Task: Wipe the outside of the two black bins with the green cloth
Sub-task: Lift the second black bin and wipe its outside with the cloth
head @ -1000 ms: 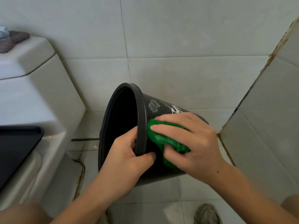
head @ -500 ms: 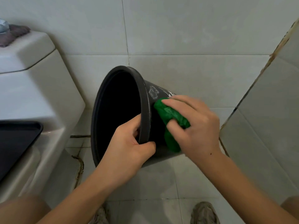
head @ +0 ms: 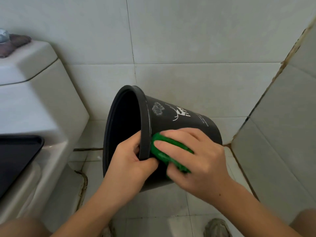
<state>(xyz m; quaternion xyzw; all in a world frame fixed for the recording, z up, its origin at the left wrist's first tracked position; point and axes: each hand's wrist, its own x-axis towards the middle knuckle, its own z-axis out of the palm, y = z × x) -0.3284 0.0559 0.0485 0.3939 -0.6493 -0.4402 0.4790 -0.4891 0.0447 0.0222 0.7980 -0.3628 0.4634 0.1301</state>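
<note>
One black bin (head: pixel 179 120) is being held tipped on its side above the tiled floor (head: pixel 171 202), its open mouth facing left toward a white toilet (head: pixel 39 106) and its base pointing right, near the corner where two tiled walls are meeting. The left hand (head: pixel 130 165) is gripping the bin's rim, thumb curled inside the mouth and fingers (head: pixel 150 162) wrapping the outside. The right hand (head: pixel 196 161) is pressing a bunched green cloth (head: pixel 169 151) against the bin's outer wall just beside the rim, its fingers curling over the cloth and holding it. White printed drawings on the upper wall of the bin are showing uncovered. A shoe is peeking in at the bottom edge of the floor. Judging by this, the wiping of this bin is under way, with the stretch toward the base probably still to be covered. No second bin is showing, so its state cannot be told.
</note>
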